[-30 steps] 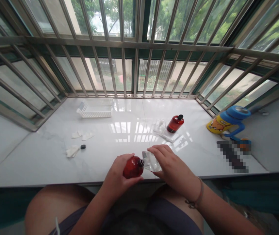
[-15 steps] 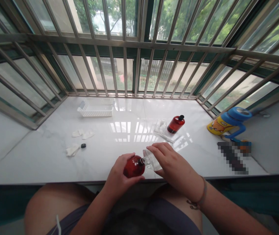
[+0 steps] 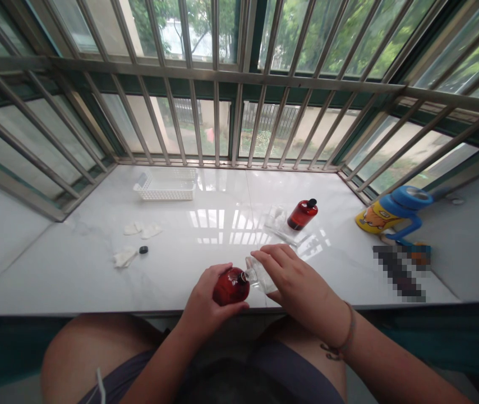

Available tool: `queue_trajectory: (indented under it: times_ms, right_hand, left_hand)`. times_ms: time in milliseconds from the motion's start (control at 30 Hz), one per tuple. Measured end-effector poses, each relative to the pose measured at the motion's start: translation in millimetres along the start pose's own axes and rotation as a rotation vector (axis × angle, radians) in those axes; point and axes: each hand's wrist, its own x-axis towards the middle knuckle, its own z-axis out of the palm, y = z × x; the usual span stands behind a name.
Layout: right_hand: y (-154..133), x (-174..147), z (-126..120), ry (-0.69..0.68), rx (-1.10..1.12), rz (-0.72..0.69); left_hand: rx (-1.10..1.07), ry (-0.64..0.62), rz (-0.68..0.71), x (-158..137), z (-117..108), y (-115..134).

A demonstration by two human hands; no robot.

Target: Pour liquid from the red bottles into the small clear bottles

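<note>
Near the counter's front edge, my left hand (image 3: 206, 294) is wrapped round a red-brown bottle (image 3: 231, 287), whose uncapped neck points right. My right hand (image 3: 284, 269) grips a clear glass bottle (image 3: 258, 275), tipped so its neck meets the mouth of the red-brown bottle. Whether liquid passes between them I cannot make out. My right fingers cover much of the clear bottle. A small black cap (image 3: 143, 249) lies on the counter to the left, beside a crumpled white piece (image 3: 125, 257).
Beyond my right hand stands a second red-brown bottle with a black top (image 3: 302, 214), beside clear items (image 3: 279, 220). A white basket (image 3: 166, 193) sits at the back left. Thin white pieces (image 3: 142, 229) lie left. A blue-and-yellow flask (image 3: 391, 210) stands far right, near a blurred-out dark object (image 3: 399, 272). Metal bars (image 3: 222, 76) enclose the counter.
Almost nothing differs. Both hands hold the two bottles mouth to mouth in the same place, and the view has shifted very slightly.
</note>
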Motion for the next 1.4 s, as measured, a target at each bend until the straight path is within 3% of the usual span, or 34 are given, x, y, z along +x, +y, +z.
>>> queue_trajectory:
  times_ms: [1400]
  right_hand:
    - [-2.1, 3.0, -4.3, -0.004, -0.053, -0.027]
  left_hand:
    - [-0.013, 0.011, 0.008, 1.3, 0.5, 2.3]
